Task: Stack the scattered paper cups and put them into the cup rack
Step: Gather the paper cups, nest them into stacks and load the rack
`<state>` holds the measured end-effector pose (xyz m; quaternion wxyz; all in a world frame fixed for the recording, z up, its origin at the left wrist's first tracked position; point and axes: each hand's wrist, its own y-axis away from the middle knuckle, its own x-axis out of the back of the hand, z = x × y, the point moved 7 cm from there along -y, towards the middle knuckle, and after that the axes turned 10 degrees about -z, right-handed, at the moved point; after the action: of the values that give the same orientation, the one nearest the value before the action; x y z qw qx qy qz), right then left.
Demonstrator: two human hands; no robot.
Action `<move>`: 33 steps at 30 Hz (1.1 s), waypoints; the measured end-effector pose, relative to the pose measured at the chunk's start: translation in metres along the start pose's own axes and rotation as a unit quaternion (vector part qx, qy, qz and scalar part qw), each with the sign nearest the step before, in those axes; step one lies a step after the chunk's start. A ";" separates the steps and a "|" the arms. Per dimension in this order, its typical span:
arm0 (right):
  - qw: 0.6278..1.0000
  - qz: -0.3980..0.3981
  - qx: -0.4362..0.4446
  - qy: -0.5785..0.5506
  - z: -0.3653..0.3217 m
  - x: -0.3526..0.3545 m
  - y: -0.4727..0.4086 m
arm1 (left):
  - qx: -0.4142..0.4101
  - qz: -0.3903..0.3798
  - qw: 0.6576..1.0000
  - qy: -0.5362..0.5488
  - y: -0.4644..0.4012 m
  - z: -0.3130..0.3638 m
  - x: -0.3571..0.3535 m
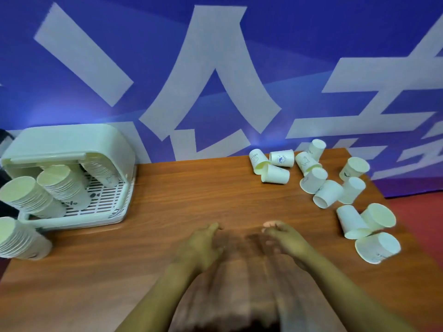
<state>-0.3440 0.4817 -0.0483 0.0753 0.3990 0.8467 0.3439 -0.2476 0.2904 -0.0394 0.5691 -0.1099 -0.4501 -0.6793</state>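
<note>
Several white paper cups (328, 194) lie scattered on their sides at the right end of the wooden table (191, 192). A pale green cup rack (72, 149) with its lid up stands at the left and holds stacked cups (62, 183). Another stack of cups (21, 238) lies in front of the rack at the left edge. My left hand (201, 245) and my right hand (285, 238) hover over the middle of the table, blurred, fingers loosely curled, with nothing in them. Both are well apart from the cups.
A blue banner with large white characters (215, 80) stands right behind the table. The table's right edge runs close to the scattered cups, with red floor (422, 212) beyond it.
</note>
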 end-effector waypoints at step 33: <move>0.849 0.046 0.144 0.507 0.114 0.307 0.025 | 0.036 -0.003 0.999 0.026 -0.182 0.286 -0.194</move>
<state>-0.4881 0.7757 -0.0726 -0.4383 0.2143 0.7879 0.3757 -0.4463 0.6221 -0.0928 0.5822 -0.0703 -0.4593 -0.6672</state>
